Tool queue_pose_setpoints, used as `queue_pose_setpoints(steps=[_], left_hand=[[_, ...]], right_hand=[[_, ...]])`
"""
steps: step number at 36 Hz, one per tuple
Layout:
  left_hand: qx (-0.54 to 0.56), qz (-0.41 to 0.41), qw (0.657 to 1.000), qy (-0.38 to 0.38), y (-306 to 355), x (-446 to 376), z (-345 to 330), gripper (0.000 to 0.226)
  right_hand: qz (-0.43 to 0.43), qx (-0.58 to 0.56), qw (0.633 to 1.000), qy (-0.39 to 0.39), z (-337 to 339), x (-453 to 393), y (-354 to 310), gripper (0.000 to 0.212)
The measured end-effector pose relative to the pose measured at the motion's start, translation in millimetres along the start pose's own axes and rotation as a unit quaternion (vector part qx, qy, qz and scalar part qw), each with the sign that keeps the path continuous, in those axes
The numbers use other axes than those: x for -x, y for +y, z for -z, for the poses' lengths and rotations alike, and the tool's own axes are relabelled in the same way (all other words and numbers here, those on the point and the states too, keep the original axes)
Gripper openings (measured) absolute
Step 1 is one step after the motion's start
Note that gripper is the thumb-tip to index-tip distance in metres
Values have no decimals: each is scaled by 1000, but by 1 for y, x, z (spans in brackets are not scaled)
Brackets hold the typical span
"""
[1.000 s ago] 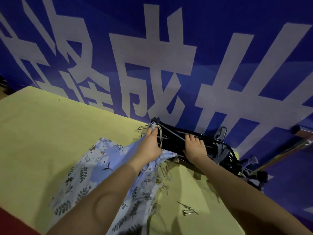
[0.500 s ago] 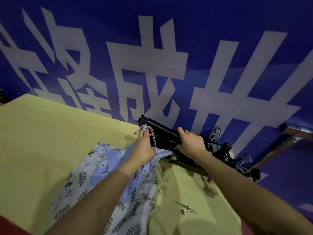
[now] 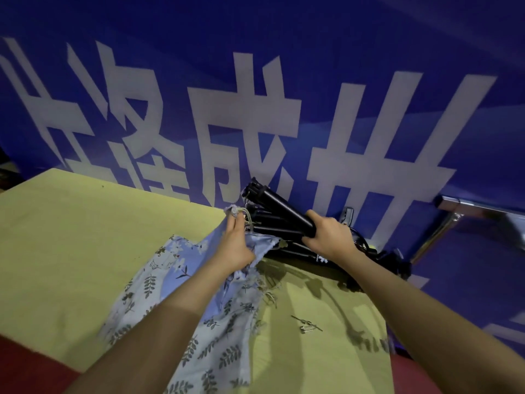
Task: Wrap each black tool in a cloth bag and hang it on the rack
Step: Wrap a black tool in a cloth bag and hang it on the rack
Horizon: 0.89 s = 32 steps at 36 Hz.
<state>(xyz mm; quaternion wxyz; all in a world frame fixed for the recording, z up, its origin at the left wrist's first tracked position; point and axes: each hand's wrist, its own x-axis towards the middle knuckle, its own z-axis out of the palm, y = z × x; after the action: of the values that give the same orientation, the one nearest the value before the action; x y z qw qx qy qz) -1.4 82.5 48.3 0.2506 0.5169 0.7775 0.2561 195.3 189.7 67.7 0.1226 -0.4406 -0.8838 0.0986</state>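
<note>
Black tool [image 3: 281,211] lies tilted at table's [image 3: 85,237] far edge, my right hand [image 3: 326,237] curled round it. My left hand [image 3: 235,243] pinches the floral bag's [image 3: 199,322] mouth and drawstring just beside the tool's end.

One cloth bag [image 3: 199,294], two hands, several black tools [image 3: 284,223].
</note>
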Motion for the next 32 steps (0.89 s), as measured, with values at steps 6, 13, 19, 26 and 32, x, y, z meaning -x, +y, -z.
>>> queue_pose_setpoints(steps=[6, 13, 19, 26, 32], left_hand=[[28, 0, 1000, -9, -8, 13, -1, 109], [73, 8, 997, -22, -19, 21, 11, 110], [46, 44, 998, -27, -20, 29, 14, 94], [22, 67, 997, 19, -8, 32, 11, 80], [30, 9, 999, -19, 2, 32, 15, 95]], right_hand=[[-3, -40, 999, -13, -3, 33, 5, 51], [3, -32, 999, -29, -9, 58, 4, 47], [-31, -72, 996, 33, -9, 72, 5, 49], [-42, -158, 985, 55, -3, 80, 6, 42], [-18, -105, 994, -37, 4, 83, 8, 43]])
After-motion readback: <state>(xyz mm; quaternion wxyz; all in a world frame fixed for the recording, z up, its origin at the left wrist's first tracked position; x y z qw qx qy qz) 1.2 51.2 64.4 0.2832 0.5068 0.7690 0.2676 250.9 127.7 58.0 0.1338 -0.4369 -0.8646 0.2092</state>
